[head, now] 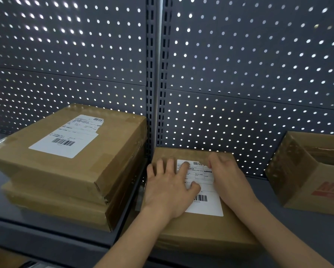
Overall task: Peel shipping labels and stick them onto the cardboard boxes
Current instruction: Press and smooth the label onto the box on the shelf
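Note:
A flat cardboard box (201,229) lies on the grey shelf in front of me, with a white shipping label (205,190) on its top. My left hand (168,188) lies flat with spread fingers across the label's left side and the box top. On the label's right edge my right hand (228,176) presses down with straight fingers. To the left stands a stack of two cardboard boxes (69,171); the upper one carries a stuck label (67,136) with a barcode.
An open cardboard box (305,171) with red print stands at the right on the shelf (259,206). A grey perforated back panel (239,74) rises behind everything, split by a slotted upright post (155,74).

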Available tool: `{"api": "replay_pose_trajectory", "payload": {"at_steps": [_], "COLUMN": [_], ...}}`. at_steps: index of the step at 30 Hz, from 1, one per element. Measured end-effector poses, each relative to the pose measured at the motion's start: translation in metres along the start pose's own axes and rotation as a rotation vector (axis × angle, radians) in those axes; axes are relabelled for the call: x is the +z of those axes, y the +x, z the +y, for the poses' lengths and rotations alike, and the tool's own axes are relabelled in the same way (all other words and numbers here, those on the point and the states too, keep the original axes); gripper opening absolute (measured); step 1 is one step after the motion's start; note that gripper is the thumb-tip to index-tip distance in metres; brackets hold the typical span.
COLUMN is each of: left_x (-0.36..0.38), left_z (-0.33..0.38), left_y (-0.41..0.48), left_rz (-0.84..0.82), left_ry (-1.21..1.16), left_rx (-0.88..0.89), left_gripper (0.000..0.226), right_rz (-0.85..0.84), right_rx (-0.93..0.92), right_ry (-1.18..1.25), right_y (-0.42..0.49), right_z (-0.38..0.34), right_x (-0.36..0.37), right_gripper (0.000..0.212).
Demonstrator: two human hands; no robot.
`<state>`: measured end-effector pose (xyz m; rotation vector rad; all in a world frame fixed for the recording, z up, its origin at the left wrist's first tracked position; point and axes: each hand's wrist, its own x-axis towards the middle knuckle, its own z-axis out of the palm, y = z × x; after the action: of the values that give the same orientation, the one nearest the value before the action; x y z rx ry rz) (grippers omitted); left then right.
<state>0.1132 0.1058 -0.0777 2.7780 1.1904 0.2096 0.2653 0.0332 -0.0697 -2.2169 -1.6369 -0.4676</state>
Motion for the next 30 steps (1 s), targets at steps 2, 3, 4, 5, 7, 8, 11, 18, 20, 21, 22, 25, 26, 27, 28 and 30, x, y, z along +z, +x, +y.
{"api": "replay_pose_trajectory", "payload": {"at_steps": [2, 3, 4, 5, 7, 8, 11, 18, 20, 21, 22, 25, 26, 27, 28, 30], "left_x": [0.000, 0.000, 0.000, 0.001, 0.001, 0.001, -0.002, -0.005, -0.003, -0.003, -0.002, -0.001, -0.001, -0.001, -0.001, -0.001], "left_z": [0.000, 0.001, 0.001, 0.001, 0.001, 0.001, 0.005, 0.000, 0.000, 0.000, 0.001, 0.001, 0.001, 0.001, 0.001, 0.001], "left_y": [0.000, 0.000, 0.000, 0.000, -0.001, -0.001, -0.003, -0.001, -0.001, -0.001, -0.001, -0.001, 0.000, 0.000, 0.000, -0.001], "left_rz": [-0.002, -0.003, -0.003, -0.001, 0.008, 0.006, -0.026, -0.044, -0.041, -0.033, -0.023, -0.005, -0.004, -0.002, -0.001, 0.000], "left_ry": [0.003, 0.006, 0.007, 0.006, 0.001, 0.002, -0.005, -0.019, -0.017, -0.018, -0.019, -0.013, -0.011, -0.011, -0.013, -0.013], "left_rx": [0.001, 0.002, 0.003, 0.002, -0.001, -0.002, 0.004, -0.001, 0.001, 0.001, 0.000, -0.003, -0.002, -0.002, -0.003, -0.004], "left_gripper": [0.063, 0.063, 0.063, 0.063, 0.063, 0.063, 0.067, 0.067, 0.066, 0.065, 0.064, 0.063, 0.063, 0.063, 0.062, 0.062], "right_rz": [-0.007, -0.009, -0.003, 0.004, 0.031, 0.042, 0.080, 0.045, 0.035, 0.033, 0.037, 0.038, 0.039, 0.034, 0.029, 0.015], "right_rx": [-0.014, -0.016, -0.021, -0.027, -0.053, -0.065, -0.076, -0.072, -0.071, -0.065, -0.059, -0.043, -0.033, -0.013, 0.013, 0.062], "right_ry": [-0.065, -0.086, -0.105, -0.115, -0.108, -0.093, -0.035, -0.003, 0.011, 0.008, 0.007, 0.029, 0.046, 0.067, 0.086, 0.119], "right_y": [0.001, 0.002, 0.003, 0.004, 0.005, 0.005, 0.002, 0.006, 0.005, 0.005, 0.004, 0.005, 0.006, 0.006, 0.006, 0.006], "right_z": [0.001, 0.002, 0.003, 0.003, 0.004, 0.004, 0.011, 0.006, 0.005, 0.005, 0.006, 0.007, 0.007, 0.007, 0.007, 0.008], "right_x": [0.003, 0.006, 0.007, 0.008, 0.008, 0.009, 0.012, 0.007, 0.007, 0.007, 0.008, 0.010, 0.011, 0.011, 0.011, 0.012], "right_gripper": [0.034, 0.034, 0.036, 0.038, 0.041, 0.040, 0.036, 0.046, 0.047, 0.047, 0.047, 0.046, 0.046, 0.044, 0.043, 0.039]}}
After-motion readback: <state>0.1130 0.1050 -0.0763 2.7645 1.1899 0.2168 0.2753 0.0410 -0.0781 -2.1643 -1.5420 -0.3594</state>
